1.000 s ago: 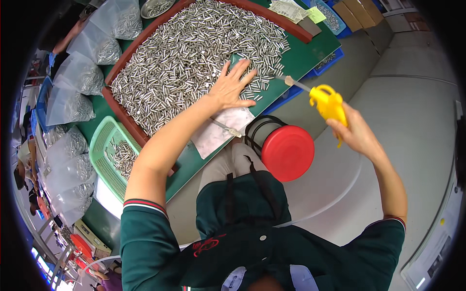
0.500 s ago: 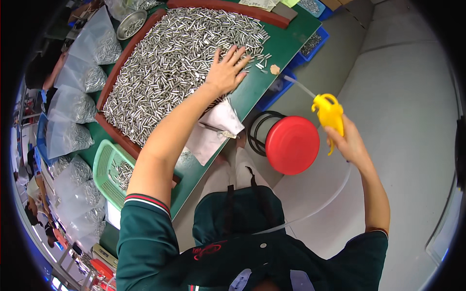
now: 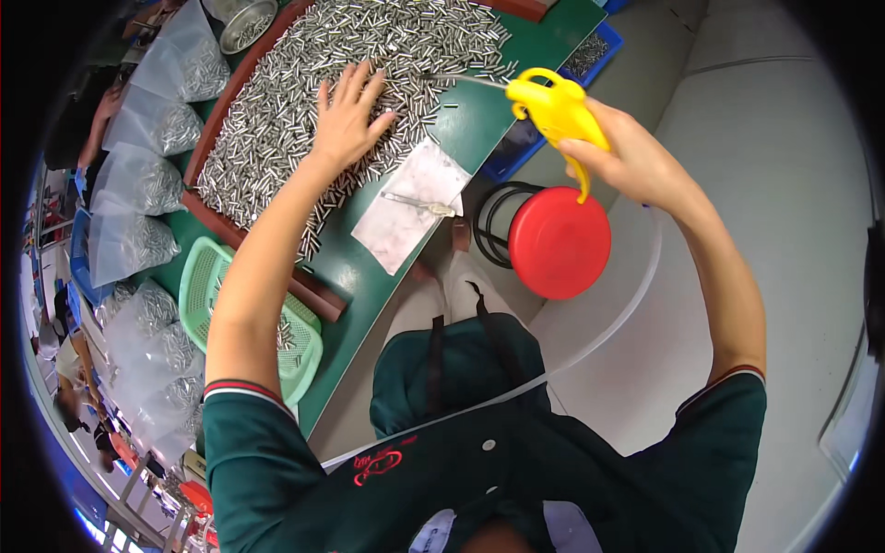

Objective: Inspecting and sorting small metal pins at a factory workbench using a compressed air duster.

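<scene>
A wide layer of short, shiny metal pins (image 3: 277, 120) covers much of the green table (image 3: 323, 355). My left hand (image 3: 350, 120) lies on the pins, palm down with its fingers spread, holding nothing. In my right hand (image 3: 627, 152) is a yellow air blow gun (image 3: 562, 115), gripped by its body. Its thin nozzle reaches left over the near-right fringe of the pins. From the gun's lower end a clear hose (image 3: 636, 300) curves down across my front. Beside the pins, at the table edge, a stained white cloth (image 3: 406, 217) carries metal tweezers (image 3: 415, 202).
Reddish-brown strips (image 3: 217, 207) border the pins. A green plastic basket (image 3: 300, 364) with pins stands lower left. Along the far left are several clear bags of pins (image 3: 152, 189) and a metal bowl (image 3: 247, 28). A red stool (image 3: 560, 244) and blue bins (image 3: 599, 55) are right of the table.
My left hand has slid left across the pins, uncovering more of the cloth. My right hand has carried the air blow gun up and left, so its nozzle is now over the pins.
</scene>
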A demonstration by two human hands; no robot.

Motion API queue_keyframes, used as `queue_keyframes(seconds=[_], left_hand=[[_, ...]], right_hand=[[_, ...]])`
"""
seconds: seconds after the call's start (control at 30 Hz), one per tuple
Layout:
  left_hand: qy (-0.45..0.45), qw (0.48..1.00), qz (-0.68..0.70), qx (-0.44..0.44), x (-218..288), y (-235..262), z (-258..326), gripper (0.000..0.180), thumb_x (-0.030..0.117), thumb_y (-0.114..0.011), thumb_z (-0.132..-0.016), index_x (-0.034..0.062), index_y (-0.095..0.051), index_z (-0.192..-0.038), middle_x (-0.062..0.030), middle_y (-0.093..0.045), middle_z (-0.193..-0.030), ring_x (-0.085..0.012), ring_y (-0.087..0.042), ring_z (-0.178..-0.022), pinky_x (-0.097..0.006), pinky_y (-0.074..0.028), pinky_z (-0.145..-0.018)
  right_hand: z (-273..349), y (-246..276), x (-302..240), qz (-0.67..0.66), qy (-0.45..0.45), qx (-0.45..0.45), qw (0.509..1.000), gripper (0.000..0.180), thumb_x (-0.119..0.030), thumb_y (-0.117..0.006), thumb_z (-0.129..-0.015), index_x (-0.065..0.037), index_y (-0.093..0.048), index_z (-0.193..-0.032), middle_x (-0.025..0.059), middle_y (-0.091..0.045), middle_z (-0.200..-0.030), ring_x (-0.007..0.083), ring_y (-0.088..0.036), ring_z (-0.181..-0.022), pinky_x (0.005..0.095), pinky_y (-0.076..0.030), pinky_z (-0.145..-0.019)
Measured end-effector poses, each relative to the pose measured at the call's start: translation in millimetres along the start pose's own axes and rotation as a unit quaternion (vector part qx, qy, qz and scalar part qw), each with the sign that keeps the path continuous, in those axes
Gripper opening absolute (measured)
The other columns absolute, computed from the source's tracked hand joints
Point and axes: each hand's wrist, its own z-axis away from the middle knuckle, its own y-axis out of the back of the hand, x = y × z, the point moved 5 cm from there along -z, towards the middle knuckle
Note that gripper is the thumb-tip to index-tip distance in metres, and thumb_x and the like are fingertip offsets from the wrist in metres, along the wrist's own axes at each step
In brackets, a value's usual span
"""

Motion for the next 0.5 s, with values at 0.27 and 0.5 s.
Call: queue_keyframes(seconds=[0.27,0.5], left_hand=[[0.104,0.994,-0.038,-0.022,-35,11,39,0.094,0.074,-0.05,-0.07,0.0209,-0.025,-0.142,-0.0131,-0.016,-0.149,-0.037,-0.015,-0.136,-0.062,-0.014,-0.103],[0.114,0.993,-0.041,-0.007,-40,22,51,0.092,0.069,-0.056,-0.07,0.016,-0.029,-0.141,-0.0162,-0.023,-0.146,-0.0373,-0.023,-0.133,-0.06,-0.018,-0.103]], right_hand=[[-29,-13,-47,0.031,0.067,-0.015,0.997,0.035,-0.029,-0.056,-0.087,0.002,-0.051,-0.103,0.0194,-0.062,-0.083,0.0303,-0.062,-0.075,0.0365,-0.048,-0.069],[-38,-10,-67,0.1,0.176,0.023,0.979,0.038,-0.029,-0.057,-0.086,0.002,-0.052,-0.106,0.0191,-0.062,-0.087,0.0339,-0.061,-0.079,0.0381,-0.047,-0.071]])
